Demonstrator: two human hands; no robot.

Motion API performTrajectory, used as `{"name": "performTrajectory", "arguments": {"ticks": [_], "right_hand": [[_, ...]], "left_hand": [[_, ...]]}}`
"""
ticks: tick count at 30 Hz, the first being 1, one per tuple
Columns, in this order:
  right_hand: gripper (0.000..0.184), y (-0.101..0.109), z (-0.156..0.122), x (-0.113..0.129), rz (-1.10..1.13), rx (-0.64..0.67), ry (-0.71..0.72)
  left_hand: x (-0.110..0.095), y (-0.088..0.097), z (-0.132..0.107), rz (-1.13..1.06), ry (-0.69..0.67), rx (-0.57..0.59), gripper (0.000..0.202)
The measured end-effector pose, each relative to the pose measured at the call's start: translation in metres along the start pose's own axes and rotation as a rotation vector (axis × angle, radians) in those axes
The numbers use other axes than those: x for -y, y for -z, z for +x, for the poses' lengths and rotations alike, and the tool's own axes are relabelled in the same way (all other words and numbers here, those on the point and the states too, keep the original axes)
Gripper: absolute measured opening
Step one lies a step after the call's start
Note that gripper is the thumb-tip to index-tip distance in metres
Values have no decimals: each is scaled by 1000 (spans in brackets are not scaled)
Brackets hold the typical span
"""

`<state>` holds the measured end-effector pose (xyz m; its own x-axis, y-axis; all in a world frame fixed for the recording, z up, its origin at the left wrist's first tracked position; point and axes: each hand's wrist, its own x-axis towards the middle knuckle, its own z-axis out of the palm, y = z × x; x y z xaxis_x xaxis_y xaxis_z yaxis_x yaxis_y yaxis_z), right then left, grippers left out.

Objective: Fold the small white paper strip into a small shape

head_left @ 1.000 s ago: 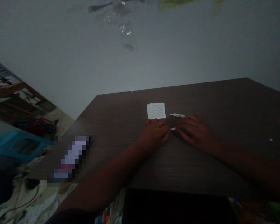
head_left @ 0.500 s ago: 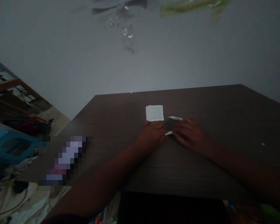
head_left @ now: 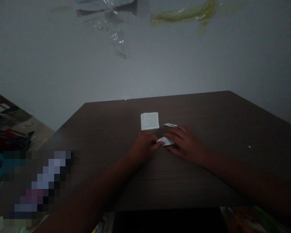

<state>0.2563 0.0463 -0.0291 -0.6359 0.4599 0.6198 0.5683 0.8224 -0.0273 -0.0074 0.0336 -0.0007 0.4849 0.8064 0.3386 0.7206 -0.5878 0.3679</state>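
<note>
Left hand (head_left: 143,147) and right hand (head_left: 184,142) close on a folded paper slip (head_left: 165,140), pinching it between their fingertips just above a dark wooden table (head_left: 184,184). Slightly farther away, a small stack of printed paper squares (head_left: 149,121) lies beyond the left hand, and a narrow paper strip (head_left: 170,125) lies just beyond the right.

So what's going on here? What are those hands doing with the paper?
A person's left hand and right hand both have their fingers on a small white slip of paper, which sits on a dark wood table. Just beyond it lie a small stack of printed paper squares and another paper slip.
</note>
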Motion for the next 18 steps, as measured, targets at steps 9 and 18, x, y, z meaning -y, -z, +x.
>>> {"name": "performTrajectory", "arguments": {"ticks": [9, 18], "right_hand": [[20, 8, 1, -7, 109, -53, 53], [25, 14, 10, -4, 356, -12, -72]], "left_hand": [[2, 9, -5, -197, 95, 99, 28], [-1, 13, -8, -130, 6, 57, 16]]}}
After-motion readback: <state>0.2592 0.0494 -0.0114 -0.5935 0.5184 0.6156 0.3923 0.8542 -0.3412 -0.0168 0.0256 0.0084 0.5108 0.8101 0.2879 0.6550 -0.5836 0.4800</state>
